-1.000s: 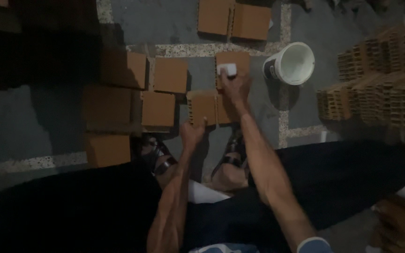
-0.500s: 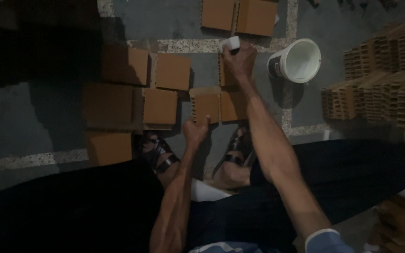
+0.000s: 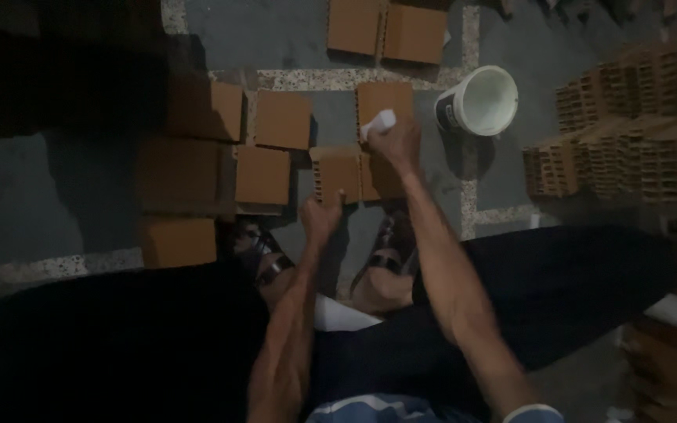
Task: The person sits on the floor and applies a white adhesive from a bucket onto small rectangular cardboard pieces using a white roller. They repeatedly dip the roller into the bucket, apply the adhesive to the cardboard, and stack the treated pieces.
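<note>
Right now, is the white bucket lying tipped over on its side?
No, the white bucket stands upright on the floor, its round open mouth facing up, just beyond the right hand.

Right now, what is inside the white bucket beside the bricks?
The white bucket shows only its pale inner wall and bottom; no contents are visible. Dim light could hide a thin layer. The right hand holds a small white object beside it.

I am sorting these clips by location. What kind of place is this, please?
Probably a brick yard or building site: orange clay blocks spread over a concrete floor, stacked hollow bricks, and a white bucket.
</note>
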